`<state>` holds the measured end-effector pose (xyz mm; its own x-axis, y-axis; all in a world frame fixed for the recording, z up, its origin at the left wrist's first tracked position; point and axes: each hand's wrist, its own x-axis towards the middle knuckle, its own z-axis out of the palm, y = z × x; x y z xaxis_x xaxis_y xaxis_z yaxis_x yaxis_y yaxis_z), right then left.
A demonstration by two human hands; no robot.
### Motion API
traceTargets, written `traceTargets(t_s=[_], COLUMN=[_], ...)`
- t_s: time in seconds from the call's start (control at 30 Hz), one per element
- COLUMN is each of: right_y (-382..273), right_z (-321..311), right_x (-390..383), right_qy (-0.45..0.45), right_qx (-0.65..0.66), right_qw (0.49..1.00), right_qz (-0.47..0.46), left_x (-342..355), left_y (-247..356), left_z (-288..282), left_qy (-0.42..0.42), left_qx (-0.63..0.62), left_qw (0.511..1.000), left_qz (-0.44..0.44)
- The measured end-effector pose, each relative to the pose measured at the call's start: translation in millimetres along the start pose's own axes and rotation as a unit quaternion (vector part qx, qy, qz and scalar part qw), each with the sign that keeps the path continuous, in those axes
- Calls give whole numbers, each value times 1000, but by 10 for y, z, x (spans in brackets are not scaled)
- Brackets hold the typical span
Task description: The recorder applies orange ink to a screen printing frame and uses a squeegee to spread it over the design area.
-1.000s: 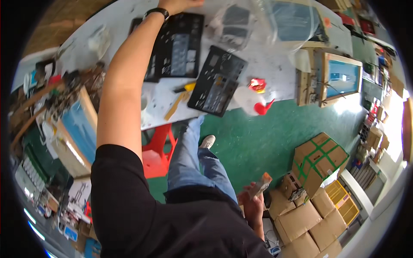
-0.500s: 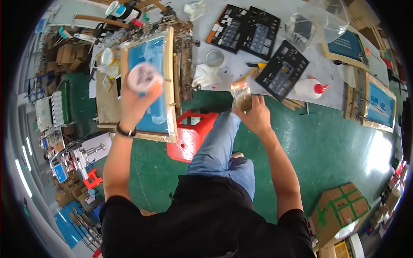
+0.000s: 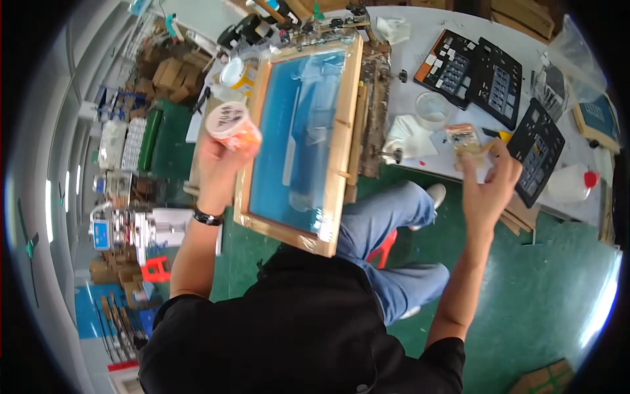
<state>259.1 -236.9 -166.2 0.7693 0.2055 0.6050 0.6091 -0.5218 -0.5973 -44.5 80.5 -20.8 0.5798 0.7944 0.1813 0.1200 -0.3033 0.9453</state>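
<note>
At the left of the blue screen in a wooden frame [image 3: 279, 138], my left hand [image 3: 220, 164] is closed around a round tub [image 3: 232, 123] with a pale, marked lid and an orange side. Over the table's front edge, my right hand [image 3: 485, 187] has thumb and fingers apart, touching or just beside a small flat tan piece [image 3: 463, 138] on the tabletop. A yellow-handled tool [image 3: 504, 135], a white cloth [image 3: 403, 138] and a clear round cup [image 3: 432, 108] lie around it. The screen sits on a clamp rig [image 3: 375, 111].
Dark printed panels [image 3: 449, 69] lie on the grey table [image 3: 433, 20], with a white bottle with red cap [image 3: 567, 184] at right. A red stool [image 3: 387, 246] is partly hidden by my legs. Shelving, boxes and machines line the left.
My body has swung toward the frame, which now sits more central in view. My right hand has moved the small piece onto the table, its fingers now looser. My left hand keeps the tub.
</note>
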Motion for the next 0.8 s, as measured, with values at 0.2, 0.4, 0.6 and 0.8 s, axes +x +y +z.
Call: traceTargets(t_s=[0.2, 0.4, 0.6, 0.8], right_y=[-1340, -2858, -3713, -3961], right_z=[94, 76, 395, 629], right_x=[-656, -344, -120, -47], right_qy=[5, -242, -321, -464], right_qx=[410, 252, 57, 89], right_qw=[902, 937, 930, 872], right_qz=[134, -7, -170, -128], left_x=[306, 602, 500, 535], left_y=[-466, -734, -870, -1040], left_z=[-191, -546, -856, -1105], left_qy=[-193, -233, -178, -176], left_qx=[9, 70, 1, 13], left_qw=[973, 923, 932, 930], left_qz=[129, 299, 317, 323])
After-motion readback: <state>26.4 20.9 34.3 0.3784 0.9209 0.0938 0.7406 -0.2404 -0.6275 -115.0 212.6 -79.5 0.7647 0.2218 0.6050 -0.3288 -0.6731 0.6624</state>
